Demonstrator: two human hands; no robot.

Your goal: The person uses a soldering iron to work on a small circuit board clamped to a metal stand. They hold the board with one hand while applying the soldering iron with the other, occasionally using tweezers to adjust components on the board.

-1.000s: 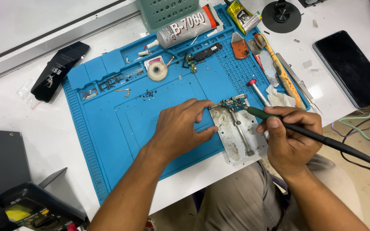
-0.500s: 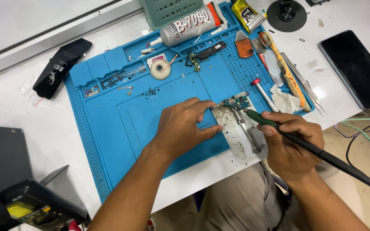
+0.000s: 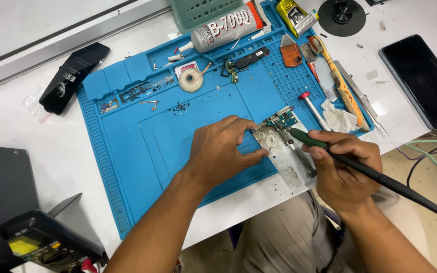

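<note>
Circuit board [image 3: 278, 121] sits clamped at the far end of the metal holder plate [image 3: 284, 154] on the blue mat [image 3: 142, 151], where I see my left hand [image 3: 218, 151] apparently pinching its left edge while my right hand [image 3: 347, 167], equally near, grips the soldering iron [image 3: 330, 151] whose long axis runs rightward from it.

Your left hand [image 3: 223, 151] is pressing its fingertips against the edge of a small circuit board [image 3: 278, 121], which is lying at the top of a metal plate [image 3: 285, 154] on the blue mat [image 3: 142, 151]. Your right hand [image 3: 345, 169] is gripping a soldering iron [image 3: 360, 167] like a pen, its tip touching the board. A tissue [image 3: 339, 119] and a roll of tape [image 3: 190, 80] are lying nearby.
</note>
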